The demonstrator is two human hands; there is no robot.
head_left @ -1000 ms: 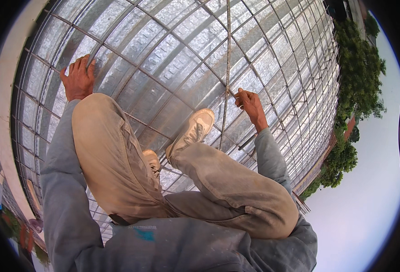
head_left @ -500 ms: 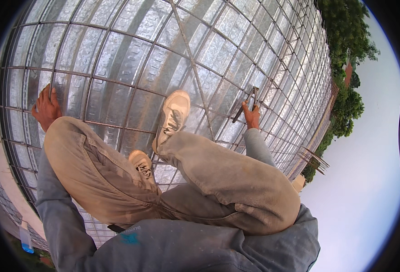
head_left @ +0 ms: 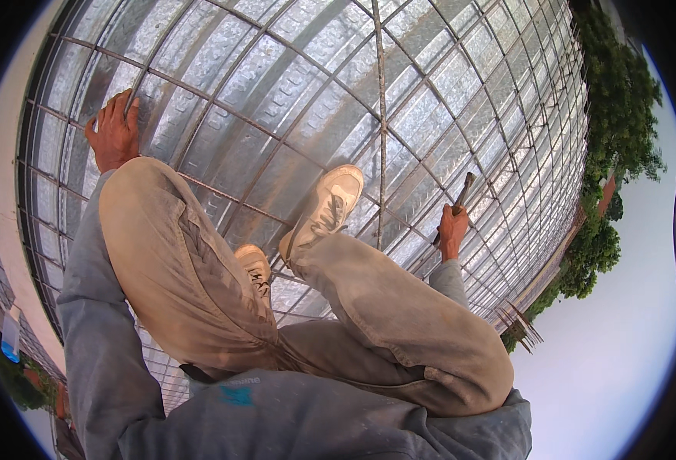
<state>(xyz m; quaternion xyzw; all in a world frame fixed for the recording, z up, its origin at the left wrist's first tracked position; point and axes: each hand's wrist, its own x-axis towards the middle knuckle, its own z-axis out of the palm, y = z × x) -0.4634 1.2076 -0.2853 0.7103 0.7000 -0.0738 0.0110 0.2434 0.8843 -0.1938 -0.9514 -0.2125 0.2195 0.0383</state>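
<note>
tying tool (head_left: 458,201), thin stiff metal rod, likely light and grippy, fisted by its lower end in right hand (head_left: 452,228) and angled up past it, while left hand (head_left: 112,132) spreads open on rebar grid (head_left: 381,115) beyond.

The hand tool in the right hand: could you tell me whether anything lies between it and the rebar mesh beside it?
Nothing visible does. The right hand grips the hand tool directly over the rebar mesh, with only open grid around its tip.
</note>
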